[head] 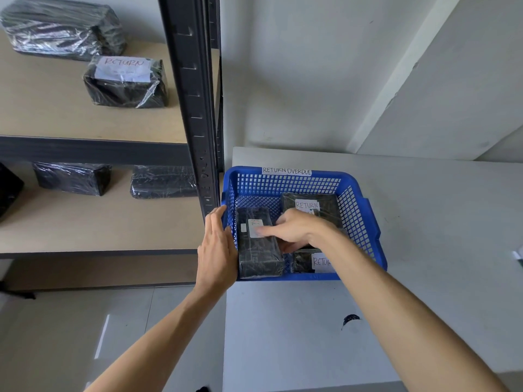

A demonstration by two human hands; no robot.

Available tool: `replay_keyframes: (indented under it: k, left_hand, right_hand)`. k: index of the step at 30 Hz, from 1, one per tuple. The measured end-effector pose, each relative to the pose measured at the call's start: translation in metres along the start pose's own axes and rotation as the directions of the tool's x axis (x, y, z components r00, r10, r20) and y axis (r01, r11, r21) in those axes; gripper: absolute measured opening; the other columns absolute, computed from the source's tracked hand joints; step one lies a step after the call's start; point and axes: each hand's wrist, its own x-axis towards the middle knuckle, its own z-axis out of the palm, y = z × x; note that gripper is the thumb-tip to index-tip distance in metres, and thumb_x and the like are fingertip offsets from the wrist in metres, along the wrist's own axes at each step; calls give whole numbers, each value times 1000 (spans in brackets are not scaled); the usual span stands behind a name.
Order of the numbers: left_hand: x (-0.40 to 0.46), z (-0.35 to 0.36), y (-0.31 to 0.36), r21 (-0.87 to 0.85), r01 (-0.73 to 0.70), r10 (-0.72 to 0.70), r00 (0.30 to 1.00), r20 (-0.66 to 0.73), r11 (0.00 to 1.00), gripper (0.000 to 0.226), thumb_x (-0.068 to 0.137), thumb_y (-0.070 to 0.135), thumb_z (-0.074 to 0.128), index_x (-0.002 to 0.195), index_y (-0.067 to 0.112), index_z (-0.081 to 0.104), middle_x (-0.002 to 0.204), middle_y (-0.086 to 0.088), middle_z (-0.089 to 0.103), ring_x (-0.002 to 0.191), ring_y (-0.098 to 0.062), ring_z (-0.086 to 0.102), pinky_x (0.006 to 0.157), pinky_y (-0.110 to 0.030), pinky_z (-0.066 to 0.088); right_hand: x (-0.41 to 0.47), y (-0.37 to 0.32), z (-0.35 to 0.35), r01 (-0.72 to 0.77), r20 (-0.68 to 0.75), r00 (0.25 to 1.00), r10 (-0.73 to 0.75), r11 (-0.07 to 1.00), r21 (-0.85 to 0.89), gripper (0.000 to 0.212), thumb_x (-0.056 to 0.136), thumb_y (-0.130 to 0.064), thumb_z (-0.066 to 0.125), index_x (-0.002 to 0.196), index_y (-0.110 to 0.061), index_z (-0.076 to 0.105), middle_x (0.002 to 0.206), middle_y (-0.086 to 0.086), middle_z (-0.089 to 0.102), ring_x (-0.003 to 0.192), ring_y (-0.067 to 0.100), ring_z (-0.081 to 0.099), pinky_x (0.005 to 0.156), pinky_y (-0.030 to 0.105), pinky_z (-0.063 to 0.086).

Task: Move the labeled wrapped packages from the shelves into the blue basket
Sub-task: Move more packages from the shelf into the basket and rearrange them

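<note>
Metal shelves [93, 108] at left with a "RETURN" package [126, 82], left hand [216, 244] flat and open against the blue basket [365, 222] wall, right hand [294, 230] inside, fingers spread loosely over a wrapped package [259, 258], two labeled packages beside it, on a white table [424, 250].

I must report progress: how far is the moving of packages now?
Done: two RETURN packages lie in the blue basket. In hand: the right hand settles a third package; the left hand steadies the basket. Left: one RETURN package on the upper shelf.
</note>
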Motion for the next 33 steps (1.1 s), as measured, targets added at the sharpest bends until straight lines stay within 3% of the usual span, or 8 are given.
replay_keyframes:
  k: [6, 11, 16, 19, 23, 29, 31, 33]
  left_hand:
    - [-1, 0, -7, -68, -12, 10, 1000, -27, 998, 27, 106, 21, 27, 129, 17, 41, 135, 2, 52, 112, -16, 57, 82, -34, 43]
    - [0, 2, -8, -75, -16, 13, 1000, -27, 997, 26, 107, 22, 26, 128, 17, 41, 134, 2, 53, 114, -14, 57, 84, -33, 46]
    - [0, 1, -7, -54, -10, 8, 1000, -27, 998, 27, 107, 23, 24, 127, 18, 41, 133, 3, 52, 105, -2, 51, 81, -30, 40]
    - [0, 2, -5, -48, -4, 3, 1000, -24, 999, 27, 107, 23, 24, 128, 17, 41, 133, 3, 52, 97, 8, 44, 78, -28, 37]
    - [0, 3, -3, -46, 6, -7, 1000, -23, 999, 29, 107, 23, 23, 129, 16, 41, 134, 3, 51, 94, 10, 41, 79, -29, 36]
    - [1, 3, -2, -36, 8, -9, 1000, -24, 999, 30, 107, 25, 23, 129, 16, 41, 131, 2, 52, 94, 6, 44, 77, -30, 38]
    - [0, 2, -2, -34, 16, -16, 1000, -18, 999, 31, 107, 26, 23, 129, 16, 41, 132, 2, 52, 96, 8, 43, 78, -29, 37]
    - [-1, 1, -1, -34, 19, -20, 1000, -16, 999, 31, 107, 26, 23, 129, 16, 41, 133, 2, 51, 97, 7, 43, 79, -29, 37]
  right_hand:
    - [4, 8, -7, 59, -130, 991, -23, 958, 280, 38, 85, -37, 81, 105, -7, 69, 90, 3, 79, 80, 17, 78, 75, 37, 64]
    - [11, 0, 6, 132, -296, 950, -98, 987, 95, 28, 84, -42, 80, 90, -23, 60, 92, -2, 68, 82, 22, 73, 81, 45, 62]
    - [30, 2, 36, 92, -294, 951, -97, 995, -29, 49, 82, -48, 79, 113, -11, 69, 102, 3, 74, 86, 23, 72, 80, 37, 59]
    - [37, 2, 45, 83, -394, 908, -142, 983, -162, 47, 82, -49, 78, 102, -7, 74, 95, 6, 75, 83, 21, 65, 68, 29, 47]
    - [35, 4, 45, 80, -447, 882, -151, 982, -174, 49, 78, -50, 81, 88, -2, 75, 80, 6, 75, 79, 23, 69, 66, 30, 50]
    - [27, 6, 33, 155, -380, 893, -242, 957, -247, 44, 79, -41, 84, 72, 0, 71, 64, 4, 71, 60, 18, 65, 77, 35, 57]
    - [22, 4, 19, 189, -435, 858, -275, 955, -231, 37, 85, -31, 80, 68, 0, 69, 59, 3, 68, 50, 12, 60, 84, 31, 55]
    - [15, 4, -4, 225, -528, 776, -346, 933, -280, 16, 89, -21, 77, 84, -6, 76, 75, 3, 75, 66, 11, 70, 92, 33, 55]
